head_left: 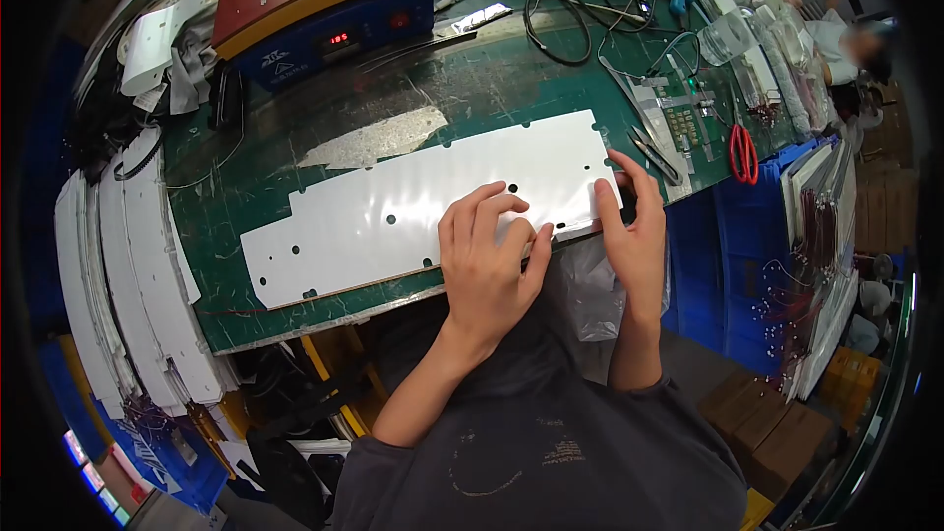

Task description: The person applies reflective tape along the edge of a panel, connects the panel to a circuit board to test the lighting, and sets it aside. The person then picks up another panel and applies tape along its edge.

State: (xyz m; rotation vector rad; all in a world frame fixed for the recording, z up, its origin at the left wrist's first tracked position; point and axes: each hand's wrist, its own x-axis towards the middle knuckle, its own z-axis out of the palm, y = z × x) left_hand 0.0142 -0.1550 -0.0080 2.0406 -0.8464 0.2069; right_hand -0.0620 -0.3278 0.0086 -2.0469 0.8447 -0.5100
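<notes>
A long white sheet [433, 199] with several small holes and notched edges lies on the green work table [197, 221], slanting up to the right. My left hand [487, 256] rests over its front edge right of the middle, fingers bent, thumb and index finger near each other. At the sheet's right end is my right hand [634, 226], its thumb on the surface and its fingers round the far right edge, gripping that end.
A blue heating device [344, 39] with a red display stands at the back left. Tweezers [654, 152], red-handled scissors [742, 152] and a small circuit board [683, 126] lie right. White panels [128, 265] are stacked left. A person [851, 49] is far right.
</notes>
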